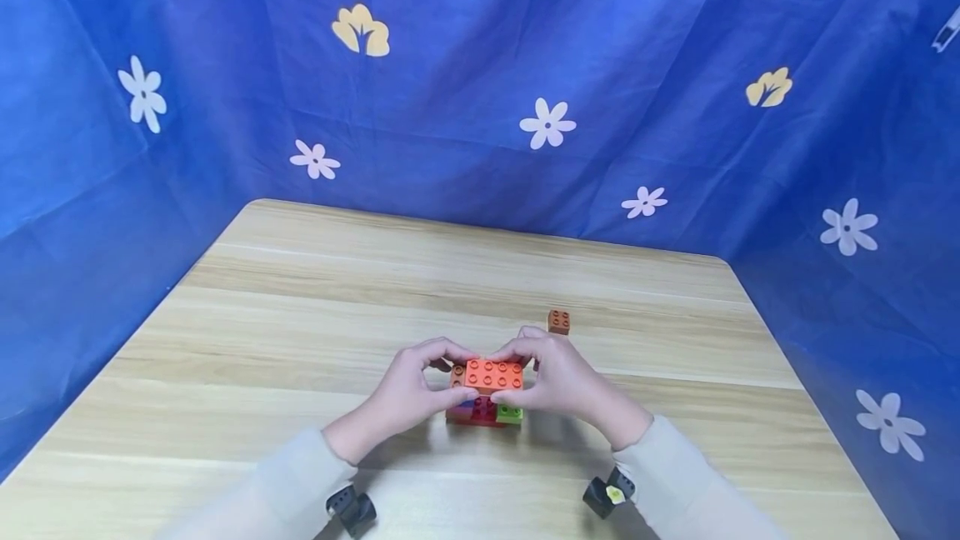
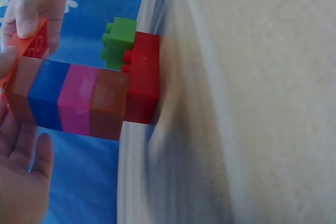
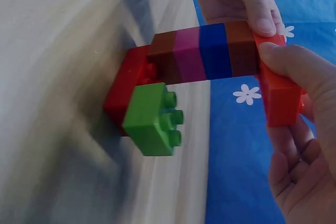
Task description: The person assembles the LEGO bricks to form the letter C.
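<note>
Both hands work at a small tower of toy building blocks. My left hand (image 1: 401,390) and my right hand (image 1: 558,377) pinch an orange-red building block (image 1: 495,375) from its two sides, thumbs in front and fingers behind. It lies across the top of a column and overhangs to the right. That column stacks a brown block (image 3: 243,48), a blue block (image 3: 214,51), a pink block (image 3: 189,55) and a lower brown block (image 2: 108,105). Below it lies a long red block (image 2: 143,77) on the table, with a green block (image 3: 149,119) on its right end.
A loose brown block (image 1: 558,322) lies on the wooden table (image 1: 300,315), just beyond my right hand. Blue cloth (image 1: 465,148) with flower prints hangs around the back and sides. Small black cameras (image 1: 351,510) sit at the wrists.
</note>
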`<state>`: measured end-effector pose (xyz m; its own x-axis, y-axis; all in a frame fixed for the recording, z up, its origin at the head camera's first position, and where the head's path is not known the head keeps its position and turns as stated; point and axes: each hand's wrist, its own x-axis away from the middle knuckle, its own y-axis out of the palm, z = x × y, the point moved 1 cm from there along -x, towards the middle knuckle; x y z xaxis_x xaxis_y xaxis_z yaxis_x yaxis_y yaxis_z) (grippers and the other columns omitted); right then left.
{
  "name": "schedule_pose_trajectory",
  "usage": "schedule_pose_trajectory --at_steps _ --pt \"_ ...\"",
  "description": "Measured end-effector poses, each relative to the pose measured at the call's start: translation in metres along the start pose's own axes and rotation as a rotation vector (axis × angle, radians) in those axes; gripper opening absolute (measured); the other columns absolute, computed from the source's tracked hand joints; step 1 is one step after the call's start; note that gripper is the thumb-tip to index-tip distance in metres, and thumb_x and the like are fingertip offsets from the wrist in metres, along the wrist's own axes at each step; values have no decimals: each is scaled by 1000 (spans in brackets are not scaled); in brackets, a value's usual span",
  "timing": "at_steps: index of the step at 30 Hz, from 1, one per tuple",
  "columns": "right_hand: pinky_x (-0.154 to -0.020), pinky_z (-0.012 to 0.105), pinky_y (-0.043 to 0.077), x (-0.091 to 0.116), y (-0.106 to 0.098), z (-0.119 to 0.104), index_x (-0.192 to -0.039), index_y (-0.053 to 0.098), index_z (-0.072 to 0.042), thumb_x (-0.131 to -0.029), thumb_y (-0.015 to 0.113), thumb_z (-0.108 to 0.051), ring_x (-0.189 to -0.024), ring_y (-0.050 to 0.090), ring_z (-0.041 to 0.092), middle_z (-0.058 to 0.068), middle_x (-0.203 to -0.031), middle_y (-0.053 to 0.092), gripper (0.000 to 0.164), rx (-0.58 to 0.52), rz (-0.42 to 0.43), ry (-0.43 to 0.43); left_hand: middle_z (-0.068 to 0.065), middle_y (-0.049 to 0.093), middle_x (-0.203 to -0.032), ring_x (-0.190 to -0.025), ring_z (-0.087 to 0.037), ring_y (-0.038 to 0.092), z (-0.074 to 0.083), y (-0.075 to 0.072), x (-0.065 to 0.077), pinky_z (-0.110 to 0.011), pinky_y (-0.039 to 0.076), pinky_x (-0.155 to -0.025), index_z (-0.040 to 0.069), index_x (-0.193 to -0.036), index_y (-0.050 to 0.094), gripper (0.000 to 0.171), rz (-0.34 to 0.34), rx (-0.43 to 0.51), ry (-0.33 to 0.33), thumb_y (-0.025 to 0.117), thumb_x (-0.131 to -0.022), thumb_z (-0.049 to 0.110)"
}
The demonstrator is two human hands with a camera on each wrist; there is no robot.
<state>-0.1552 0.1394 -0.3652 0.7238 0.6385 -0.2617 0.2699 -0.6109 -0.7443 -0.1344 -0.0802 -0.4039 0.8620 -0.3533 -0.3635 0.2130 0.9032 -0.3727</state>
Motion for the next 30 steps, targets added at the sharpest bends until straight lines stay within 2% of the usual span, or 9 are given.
schedule_pose_trajectory --at_steps 6,10,14,17,21,24,30 --pt "-76 36 51 7 8 4 -114 67 -17 -69 85 -27 -90 53 9 -10 -97 57 49 -30 43 -10 2 68 -100 -87 -18 62 -2 1 1 -46 51 -82 11 -102 67 31 14 24 1 82 -74 14" --pt "-83 37 51 14 10 13 -121 62 -16 -67 86 -29 -99 55 12 -7 -110 60 60 -75 64 -44 3 68 -101 -86 -16 62 -2 2 1 -44 51 -82 12 -101 67 32 20 26 -4 82 -73 12" --pt "-85 40 50 21 10 27 -124 60 -12 -64 88 -20 -101 57 20 1 -116 60 67 -133 74 -48 6 68 -102 -86 -14 62 -2 3 1 -40 52 -81 14 -101 67 34 24 23 -8 82 -71 10" --pt "-85 43 50 25 3 28 -122 59 -5 -62 88 -11 -101 57 26 8 -115 60 68 -151 89 -43 7 68 -103 -86 -15 62 -2 3 1 -38 52 -81 14 -102 67 35 22 25 -16 82 -71 9" --pt "-85 42 50 29 -2 51 -123 59 -8 -63 88 -13 -101 58 22 8 -114 60 67 -129 126 -1 3 68 -103 -87 -19 61 -3 3 2 -39 51 -82 13 -104 67 35 18 41 -37 82 -72 12" --pt "-86 41 50 31 -1 81 -126 59 -14 -65 88 -21 -102 57 19 5 -115 61 67 -97 167 44 1 68 -103 -86 -22 61 -3 3 3 -41 51 -81 12 -104 67 34 18 50 -42 82 -73 13" --pt "-87 47 48 28 -11 107 -125 58 -7 -68 86 -19 -104 57 28 10 -118 61 65 -64 239 125 2 67 -103 -86 -23 61 -3 4 2 -40 52 -80 12 -103 67 35 21 53 -29 82 -72 11"
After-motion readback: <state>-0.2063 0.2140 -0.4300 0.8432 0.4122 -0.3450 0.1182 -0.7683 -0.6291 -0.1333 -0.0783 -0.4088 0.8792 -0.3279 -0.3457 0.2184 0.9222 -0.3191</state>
